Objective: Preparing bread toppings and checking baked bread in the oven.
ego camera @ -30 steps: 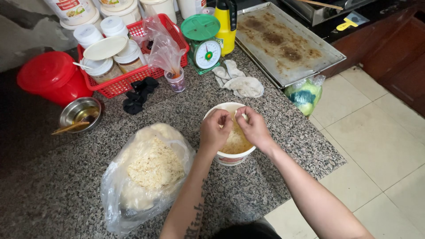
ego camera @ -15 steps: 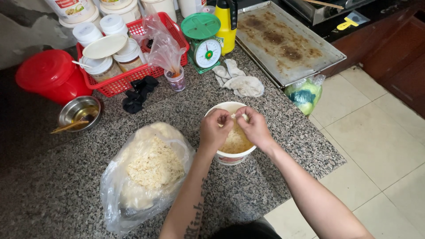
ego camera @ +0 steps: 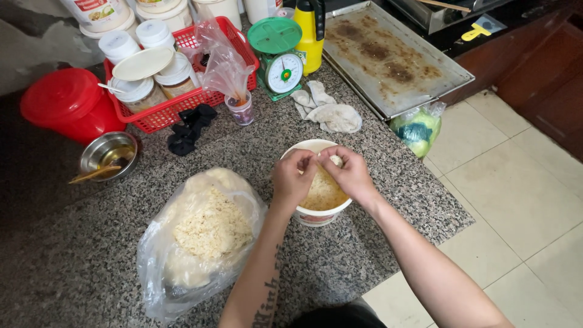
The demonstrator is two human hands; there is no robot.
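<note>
Both hands meet over a round white tub that stands on the speckled granite counter, near its front edge. The left hand and the right hand curl their fingertips together around a small pale lump of dough, pinching it between them just above the tub's far rim; the fingers are bent and closed on the lump, not spread. Inside the tub lies a yellowish, grainy, moist-looking filling. Just to the left of the tub sits a crumpled clear plastic bag, its mouth open, bulging with a soft, cream-coloured mass whose top is rough and crumbly. Farther back a creased off-white cloth lies in loose folds, and beside it stands a green dial scale with a flat round pan. A red plastic lattice basket holds several white-lidded jars. At the far left are a glossy red lidded bucket and a small shiny steel bowl with dark liquid and a wooden stick resting in it. A large flat metal tray, stained brown in patches, lies at the back right.
</note>
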